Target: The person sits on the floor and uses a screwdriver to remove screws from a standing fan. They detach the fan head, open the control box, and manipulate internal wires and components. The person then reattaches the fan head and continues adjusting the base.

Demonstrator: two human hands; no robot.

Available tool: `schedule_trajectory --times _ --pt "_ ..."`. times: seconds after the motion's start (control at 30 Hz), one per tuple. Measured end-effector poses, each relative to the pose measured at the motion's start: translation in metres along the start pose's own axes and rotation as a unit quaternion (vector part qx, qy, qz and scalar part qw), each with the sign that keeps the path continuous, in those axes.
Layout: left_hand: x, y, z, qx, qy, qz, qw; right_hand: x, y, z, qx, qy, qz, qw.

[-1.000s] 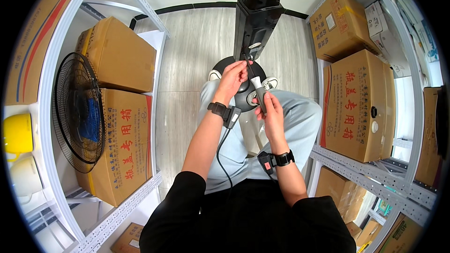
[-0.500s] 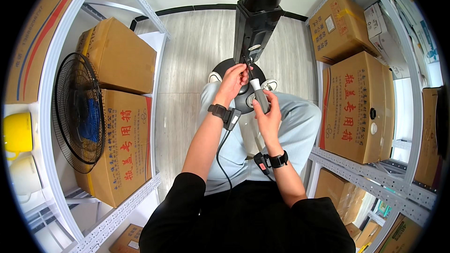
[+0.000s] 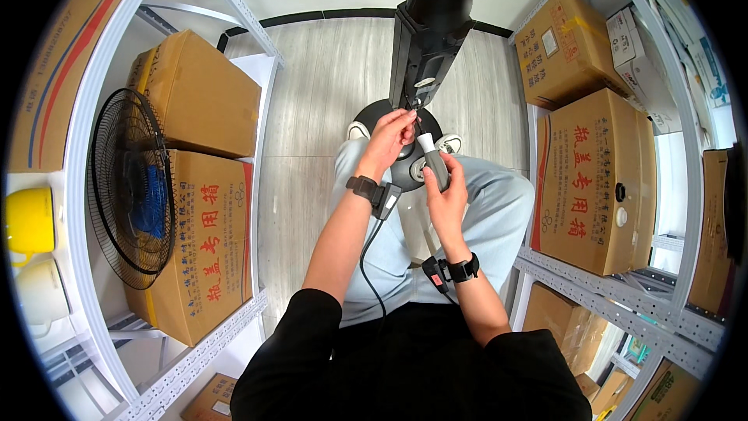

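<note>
A screwdriver [image 3: 433,162] with a grey and white handle lies in my right hand [image 3: 448,196], whose fingers are wrapped round it. Its dark shaft points up and left, toward the lower end of a black fan stand [image 3: 431,39]. At that end my left hand [image 3: 388,143] is closed in a pinch beside the shaft's tip. What sits between those fingertips is too small to make out. The stand's round black base [image 3: 375,112] is on the floor between my shoes, partly covered by my hands.
Shelving holds cardboard boxes on the left [image 3: 206,242] and the right [image 3: 580,179]. A black wire fan guard [image 3: 131,187] leans against the left boxes. Yellow [image 3: 29,222] and white [image 3: 40,292] mugs stand at far left. A cable [image 3: 366,261] hangs from my left wrist.
Both hands and the screwdriver keep almost the same place. The view has shifted very slightly, and the fan stand appears a little lower and further right.
</note>
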State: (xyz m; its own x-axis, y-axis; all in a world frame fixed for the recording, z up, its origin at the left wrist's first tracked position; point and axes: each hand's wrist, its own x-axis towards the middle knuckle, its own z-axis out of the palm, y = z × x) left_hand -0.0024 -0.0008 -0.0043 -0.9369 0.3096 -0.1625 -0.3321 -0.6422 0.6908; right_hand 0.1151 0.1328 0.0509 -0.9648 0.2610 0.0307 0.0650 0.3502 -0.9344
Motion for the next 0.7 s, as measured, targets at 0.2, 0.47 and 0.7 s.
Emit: schedule_trajectory --times 0.2,0.47,0.7 --pt "-0.001 -0.001 0.004 0.017 0.02 -0.003 1.0 0.0 -0.007 -0.001 -0.052 0.006 -0.07 0.996" --pt "-0.002 0.002 0.003 -0.007 -0.025 -0.009 1.0 0.005 0.011 -0.018 0.432 -0.121 0.258 0.856" --pt "0.001 -0.006 -0.002 0.049 0.005 -0.006 0.999 0.008 0.002 -0.018 0.33 -0.112 0.219 0.912"
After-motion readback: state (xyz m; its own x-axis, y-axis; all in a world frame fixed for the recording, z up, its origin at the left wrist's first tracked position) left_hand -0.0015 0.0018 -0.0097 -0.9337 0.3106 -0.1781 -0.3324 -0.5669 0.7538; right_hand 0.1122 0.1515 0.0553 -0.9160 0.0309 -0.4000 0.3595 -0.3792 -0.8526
